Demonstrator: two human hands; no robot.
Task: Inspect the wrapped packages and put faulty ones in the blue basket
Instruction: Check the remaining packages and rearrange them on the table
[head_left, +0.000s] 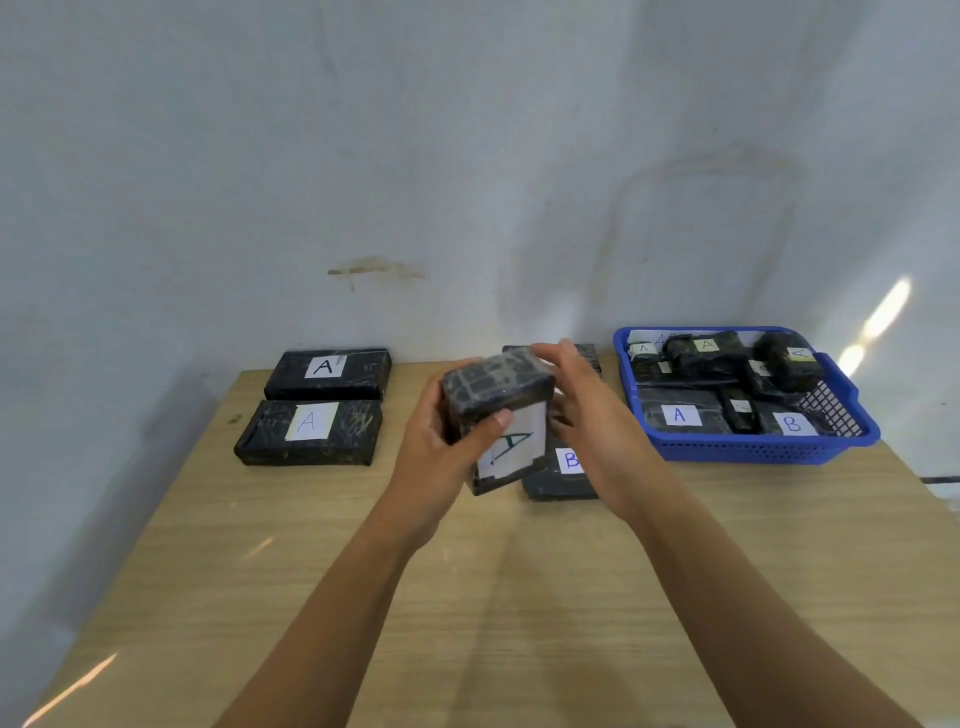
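An A-labelled wrapped package (493, 382) is gripped over the table (467, 623) centre by the left hand (434, 452) and right hand (587, 421). It is stood on end, presumably for inspection. The blue basket (748, 451) lies at three o'clock.

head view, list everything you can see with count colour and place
held package: 1, black with white A label, lifted over table centre
A packages: 2, black, table left, one behind the other
B package: 1, black, table centre, partly hidden
rear package: 1, black, behind the hands, mostly hidden
blue basket: 1, blue, table right rear
basket packages: several, black, exact count unclear
table: 1, light wood
wall: 1, pale grey, behind
left-hand grip: 1, holds held package's left side
right-hand grip: 1, holds its right side and top
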